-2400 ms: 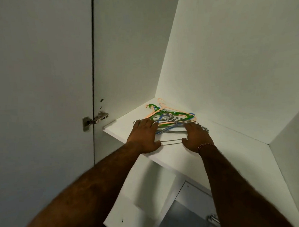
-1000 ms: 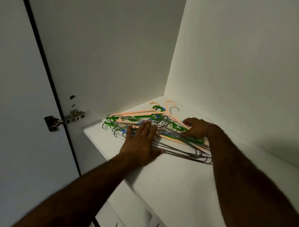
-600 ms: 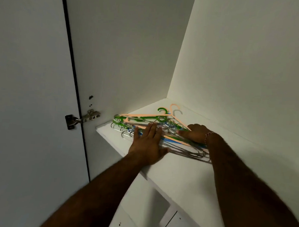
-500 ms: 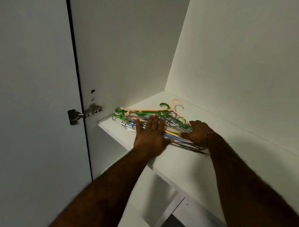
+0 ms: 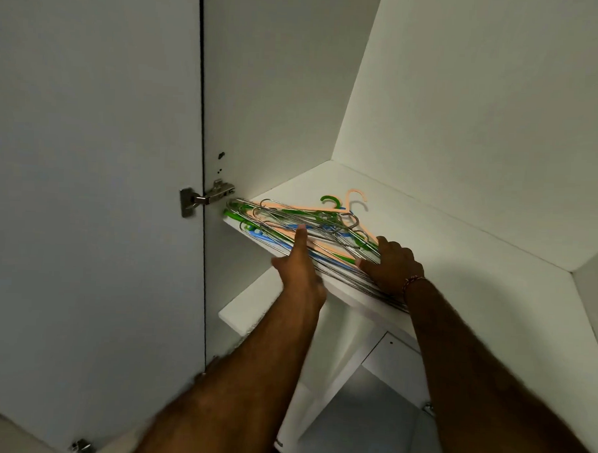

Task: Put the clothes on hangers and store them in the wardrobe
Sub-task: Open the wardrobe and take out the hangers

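A tangled pile of hangers (image 5: 325, 224), wire ones mixed with green, blue and peach plastic ones, lies at the front edge of the upper wardrobe shelf (image 5: 461, 254) and slightly overhangs it. My left hand (image 5: 299, 271) holds the pile at that edge, with one digit laid along the top and the rest hidden below. My right hand (image 5: 393, 264) grips the right end of the pile, fingers curled over the wires. No clothes are in view.
The open wardrobe door (image 5: 87, 183) stands close on the left, with its hinge (image 5: 206, 198) beside the pile. A lower shelf (image 5: 249, 313) and a white divider panel (image 5: 346, 365) sit beneath. White walls enclose the shelf at the back and right.
Both hands have drawn the hanger pile from the back of the shelf to its front left edge. My left hand has shifted from lying flat on top to holding the pile at the edge.
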Demonstrator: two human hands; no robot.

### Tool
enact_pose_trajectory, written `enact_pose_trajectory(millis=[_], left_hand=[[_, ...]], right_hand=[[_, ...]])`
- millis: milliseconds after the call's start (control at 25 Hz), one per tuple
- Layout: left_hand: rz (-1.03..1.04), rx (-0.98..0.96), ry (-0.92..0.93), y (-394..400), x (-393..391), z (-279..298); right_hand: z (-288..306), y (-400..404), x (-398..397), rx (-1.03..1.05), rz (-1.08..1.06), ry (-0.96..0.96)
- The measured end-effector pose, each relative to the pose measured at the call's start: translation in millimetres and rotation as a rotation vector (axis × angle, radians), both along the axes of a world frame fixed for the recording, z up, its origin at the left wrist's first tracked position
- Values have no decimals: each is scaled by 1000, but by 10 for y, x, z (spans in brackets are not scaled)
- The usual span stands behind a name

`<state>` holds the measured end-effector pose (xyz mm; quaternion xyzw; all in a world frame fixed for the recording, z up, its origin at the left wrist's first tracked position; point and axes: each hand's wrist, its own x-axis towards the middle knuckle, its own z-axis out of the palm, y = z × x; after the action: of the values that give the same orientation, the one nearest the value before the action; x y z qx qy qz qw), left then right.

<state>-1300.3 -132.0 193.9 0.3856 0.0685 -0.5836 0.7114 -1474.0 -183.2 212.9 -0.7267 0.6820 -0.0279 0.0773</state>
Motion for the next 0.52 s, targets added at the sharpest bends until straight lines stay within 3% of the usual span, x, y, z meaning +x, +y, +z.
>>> enact_pose_trajectory(millis=[320, 520], left_hand=[[-55, -120, 211, 346, 99, -53], [-33, -92, 190, 624, 116, -92]], right_hand=[[-93, 571, 29, -48, 95, -86], [-127, 886, -38, -71, 125, -156]])
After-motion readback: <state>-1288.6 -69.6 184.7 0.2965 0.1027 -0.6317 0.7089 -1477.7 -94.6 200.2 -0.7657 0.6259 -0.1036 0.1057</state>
